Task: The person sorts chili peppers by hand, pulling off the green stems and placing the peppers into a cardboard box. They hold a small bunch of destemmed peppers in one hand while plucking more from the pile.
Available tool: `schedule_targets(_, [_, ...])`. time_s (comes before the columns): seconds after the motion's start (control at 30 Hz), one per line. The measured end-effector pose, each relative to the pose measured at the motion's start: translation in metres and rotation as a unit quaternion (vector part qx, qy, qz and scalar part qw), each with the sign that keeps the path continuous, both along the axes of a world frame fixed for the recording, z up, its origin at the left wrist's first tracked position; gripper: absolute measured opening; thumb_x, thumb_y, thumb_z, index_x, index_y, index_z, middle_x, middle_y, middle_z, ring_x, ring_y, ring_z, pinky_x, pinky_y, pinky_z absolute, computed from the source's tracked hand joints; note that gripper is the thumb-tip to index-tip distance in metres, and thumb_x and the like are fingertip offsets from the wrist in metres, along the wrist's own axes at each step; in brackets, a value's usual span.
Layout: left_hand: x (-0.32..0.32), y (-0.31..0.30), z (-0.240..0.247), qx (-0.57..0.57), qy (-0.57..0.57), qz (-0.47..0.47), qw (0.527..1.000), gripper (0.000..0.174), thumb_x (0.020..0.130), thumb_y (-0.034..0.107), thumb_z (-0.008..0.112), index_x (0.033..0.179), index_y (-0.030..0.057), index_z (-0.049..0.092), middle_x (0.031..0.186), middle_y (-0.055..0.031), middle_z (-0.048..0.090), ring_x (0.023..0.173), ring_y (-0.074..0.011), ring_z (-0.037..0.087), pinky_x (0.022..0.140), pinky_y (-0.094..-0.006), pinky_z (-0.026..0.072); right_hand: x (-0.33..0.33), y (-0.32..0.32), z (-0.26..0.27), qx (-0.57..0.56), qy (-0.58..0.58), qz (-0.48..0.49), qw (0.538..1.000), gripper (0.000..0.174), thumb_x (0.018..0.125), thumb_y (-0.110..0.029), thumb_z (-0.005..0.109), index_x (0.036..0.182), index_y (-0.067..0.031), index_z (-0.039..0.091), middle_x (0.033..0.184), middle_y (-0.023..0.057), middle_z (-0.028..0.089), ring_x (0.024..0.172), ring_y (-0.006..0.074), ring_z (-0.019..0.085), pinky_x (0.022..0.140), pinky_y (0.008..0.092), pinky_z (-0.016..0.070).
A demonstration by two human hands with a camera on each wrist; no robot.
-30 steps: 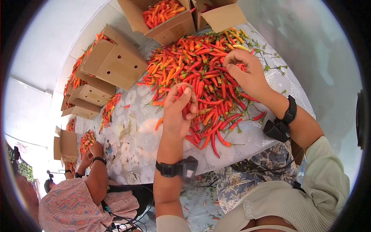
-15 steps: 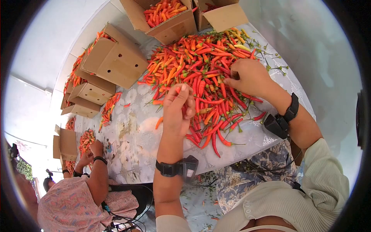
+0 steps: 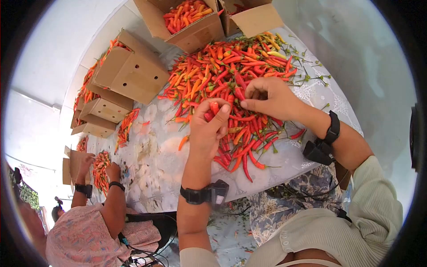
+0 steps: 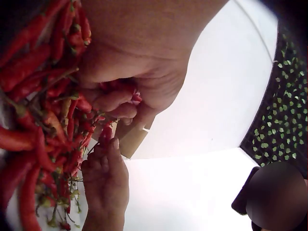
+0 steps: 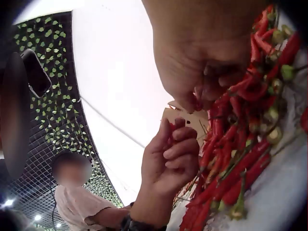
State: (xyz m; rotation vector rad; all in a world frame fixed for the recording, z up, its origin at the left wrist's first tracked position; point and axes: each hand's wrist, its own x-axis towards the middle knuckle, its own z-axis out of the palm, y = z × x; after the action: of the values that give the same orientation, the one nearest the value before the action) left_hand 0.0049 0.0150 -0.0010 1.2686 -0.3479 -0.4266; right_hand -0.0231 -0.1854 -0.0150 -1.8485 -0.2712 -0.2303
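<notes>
Above the near side of a big heap of chili peppers (image 3: 191, 80), my left hand (image 3: 205, 135) holds red chili peppers (image 3: 215, 107), with the thumb laid across them and the fingers curled round. Close to its right, my right hand (image 3: 278, 99) pinches a red chili pepper (image 4: 106, 132) between thumb and fingers, its fingertips pointing toward the left hand. In the right wrist view a bit of red shows between the left thumb and forefinger. The left palm hides part of what that hand holds.
Cardboard boxes of chilies stand behind the heap (image 3: 198, 38) and at the left (image 3: 129, 73). Loose green stems (image 3: 307, 76) lie on the patterned tablecloth (image 3: 164, 178) at the right. Another person (image 3: 84, 236) works at a smaller chili pile (image 3: 101, 167) on the left.
My right hand has drawn back from the heap's right side toward my left hand with a red chili pepper. The left hand stays nearly in place. The other person's far hand has lifted toward a box.
</notes>
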Motion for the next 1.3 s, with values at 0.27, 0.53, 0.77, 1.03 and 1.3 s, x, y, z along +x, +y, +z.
schedule_targets(0.27, [-0.006, -0.003, 0.005, 0.051, -0.001, 0.019, 0.998, 0.02, 0.081, 0.014, 0.069, 0.095, 0.0044, 0.059, 0.068, 0.0038, 0.053, 0.045, -0.002, 0.041, 0.039, -0.016, 0.0273, -0.023, 0.019, 0.015, -0.01, -0.007, 0.072, 0.997, 0.019, 0.078, -0.018, 0.072, 0.08, -0.0049, 0.058, 0.067, -0.0039, 0.054, 0.059, 0.0028, 0.048, 0.053, 0.0199, 0.0389])
schedule_targets(0.53, [-0.005, 0.001, 0.007, 0.006, 0.019, -0.044, 0.999, 0.017, 0.086, 0.014, 0.061, 0.098, 0.0033, 0.057, 0.076, -0.0065, 0.063, 0.043, -0.0033, 0.042, 0.037, -0.0161, 0.0278, -0.009, 0.014, 0.005, 0.156, 0.007, 0.048, 0.987, 0.019, 0.085, -0.021, 0.065, 0.086, -0.0027, 0.061, 0.074, -0.0008, 0.059, 0.065, 0.0054, 0.052, 0.058, 0.0226, 0.0434])
schedule_targets(0.77, [-0.006, -0.002, 0.004, 0.056, 0.013, -0.052, 0.997, 0.019, 0.087, 0.011, 0.057, 0.103, 0.0028, 0.056, 0.071, -0.0088, 0.062, 0.04, -0.0037, 0.039, 0.036, -0.0167, 0.0274, -0.007, 0.011, 0.004, 0.169, 0.011, 0.111, 0.979, 0.014, 0.086, -0.016, 0.064, 0.082, -0.002, 0.06, 0.075, -0.0022, 0.058, 0.066, 0.003, 0.051, 0.057, 0.0202, 0.0411])
schedule_targets(1.03, [-0.007, -0.002, 0.003, 0.061, -0.003, -0.062, 0.996, 0.016, 0.086, 0.011, 0.06, 0.1, 0.0042, 0.057, 0.068, -0.0055, 0.06, 0.04, -0.0023, 0.04, 0.036, -0.0165, 0.0273, -0.017, 0.013, 0.014, -0.011, -0.151, 0.006, 0.989, 0.013, 0.077, -0.01, 0.069, 0.073, -0.0033, 0.058, 0.065, 0.0019, 0.049, 0.06, 0.0109, 0.046, 0.052, 0.0254, 0.0368])
schedule_targets(1.3, [-0.007, -0.004, 0.001, 0.075, -0.007, -0.05, 0.996, 0.014, 0.086, 0.01, 0.06, 0.098, 0.0043, 0.057, 0.067, -0.0034, 0.059, 0.04, -0.0018, 0.039, 0.035, -0.0167, 0.0272, -0.015, 0.015, 0.011, -0.11, -0.297, -0.041, 0.948, 0.011, 0.071, -0.006, 0.067, 0.07, -0.0053, 0.056, 0.067, 0.0061, 0.048, 0.06, 0.0214, 0.05, 0.052, 0.0325, 0.0395])
